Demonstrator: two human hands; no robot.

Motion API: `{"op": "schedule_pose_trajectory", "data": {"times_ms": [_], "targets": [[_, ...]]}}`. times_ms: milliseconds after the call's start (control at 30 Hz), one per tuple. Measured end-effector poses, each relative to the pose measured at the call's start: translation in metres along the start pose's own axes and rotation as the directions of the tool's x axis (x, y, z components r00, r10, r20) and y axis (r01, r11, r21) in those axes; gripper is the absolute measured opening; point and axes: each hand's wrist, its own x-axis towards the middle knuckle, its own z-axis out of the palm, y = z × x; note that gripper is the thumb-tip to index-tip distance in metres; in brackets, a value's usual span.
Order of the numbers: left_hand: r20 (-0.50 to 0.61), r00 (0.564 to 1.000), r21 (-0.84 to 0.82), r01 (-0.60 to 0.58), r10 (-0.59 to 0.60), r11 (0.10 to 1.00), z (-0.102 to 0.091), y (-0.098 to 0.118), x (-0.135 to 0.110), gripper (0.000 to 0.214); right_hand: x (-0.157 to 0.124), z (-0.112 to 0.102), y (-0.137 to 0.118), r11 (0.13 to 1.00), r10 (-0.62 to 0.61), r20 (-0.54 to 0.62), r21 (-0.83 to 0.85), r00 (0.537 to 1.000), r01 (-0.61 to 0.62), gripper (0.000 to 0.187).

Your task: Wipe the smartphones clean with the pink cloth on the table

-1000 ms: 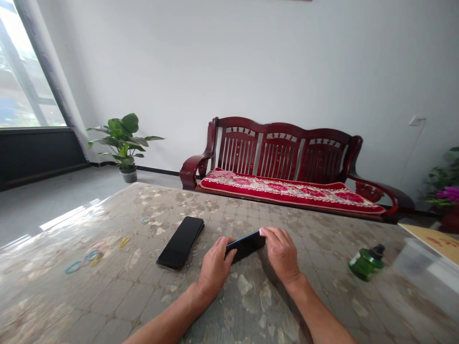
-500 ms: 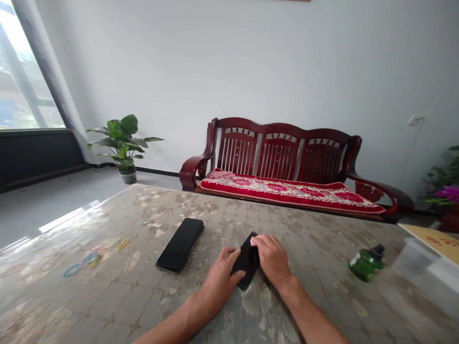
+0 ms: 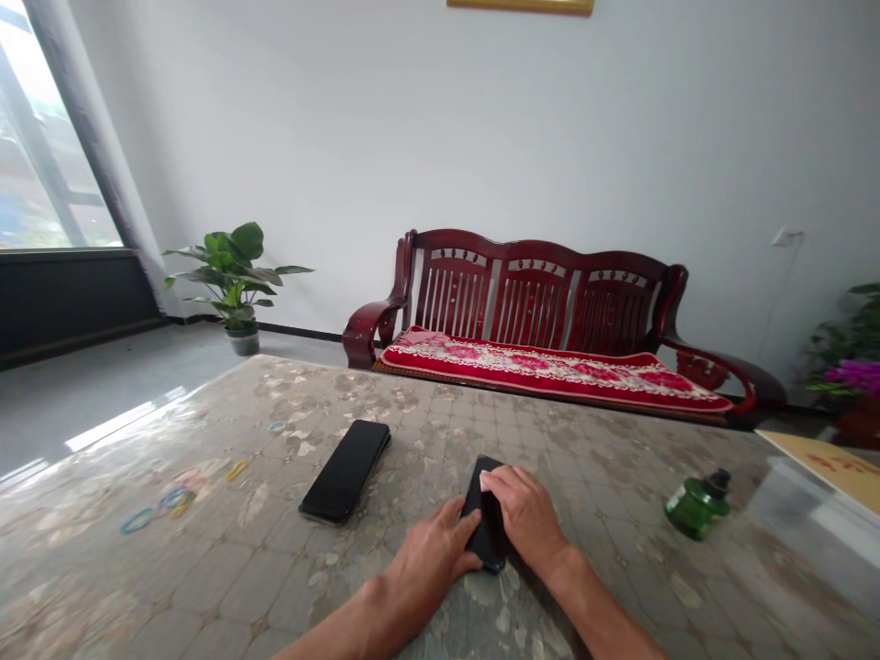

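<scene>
A black smartphone (image 3: 490,530) lies on the table in front of me, tilted a little from upright in view. My left hand (image 3: 432,557) grips its left edge, with finger and thumb reaching onto the dark screen. Over the upper right part of the phone, my right hand (image 3: 529,518) is closed and pinches a small pale pinkish-white piece (image 3: 485,480) against the screen; it may be cloth or tissue, most of it hidden by the fingers. To the left, a second black smartphone (image 3: 346,471) rests screen up, touched by neither hand.
Several coloured rubber bands (image 3: 171,500) lie at the table's left. On the right stand a green bottle (image 3: 696,506) with a black top and a clear plastic box (image 3: 790,513) beside a tan card (image 3: 825,458). A red wooden bench (image 3: 529,298) is beyond the table (image 3: 289,587).
The held phone has turned slightly and shifted towards me and to the right. Both hands moved with it, and the right hand's pale piece sits a little lower in view.
</scene>
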Motion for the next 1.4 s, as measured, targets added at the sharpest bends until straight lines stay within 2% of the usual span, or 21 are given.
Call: {"op": "schedule_pose_trajectory", "data": {"times_ms": [167, 433, 700, 900, 1000, 1100, 1233, 1400], "targets": [[-0.014, 1.000, 0.116, -0.023, 0.024, 0.993, 0.008, 0.003, 0.002, 0.047, 0.000, -0.006, 0.001, 0.999, -0.007, 0.038, 0.039, 0.999, 0.005, 0.025], [-0.008, 1.000, 0.249, -0.025, 0.028, 0.968, 0.015, 0.004, 0.002, 0.048, -0.001, -0.005, 0.001, 1.000, -0.025, -0.004, -0.008, 1.000, 0.025, 0.020], [-0.015, 1.000, 0.170, -0.023, 0.026, 0.985, 0.013, 0.003, 0.002, 0.041, -0.012, -0.010, -0.009, 0.996, -0.065, 0.060, 0.062, 0.996, 0.061, 0.021], [-0.076, 0.996, 0.179, -0.036, 0.050, 0.983, 0.019, 0.002, 0.002, 0.036, 0.015, 0.011, 0.010, 0.999, 0.009, 0.005, -0.042, 1.000, -0.009, 0.026], [-0.060, 0.994, 0.174, -0.075, 0.087, 0.982, 0.019, 0.001, 0.001, 0.037, 0.022, 0.016, 0.012, 0.998, 0.034, -0.019, -0.058, 0.999, -0.035, 0.029], [-0.046, 0.994, 0.164, -0.095, 0.104, 0.982, 0.016, 0.002, -0.001, 0.038, 0.014, 0.008, 0.001, 0.998, 0.050, 0.012, -0.041, 0.999, -0.049, 0.026], [-0.049, 0.992, 0.144, -0.110, 0.118, 0.984, 0.016, 0.004, -0.003, 0.035, -0.004, -0.009, -0.017, 1.000, -0.014, 0.067, 0.000, 0.998, 0.014, 0.022], [-0.053, 0.992, 0.129, -0.110, 0.118, 0.985, 0.019, 0.003, -0.003, 0.037, -0.001, -0.006, -0.007, 1.000, -0.010, 0.040, -0.010, 0.999, 0.010, 0.024]]}}
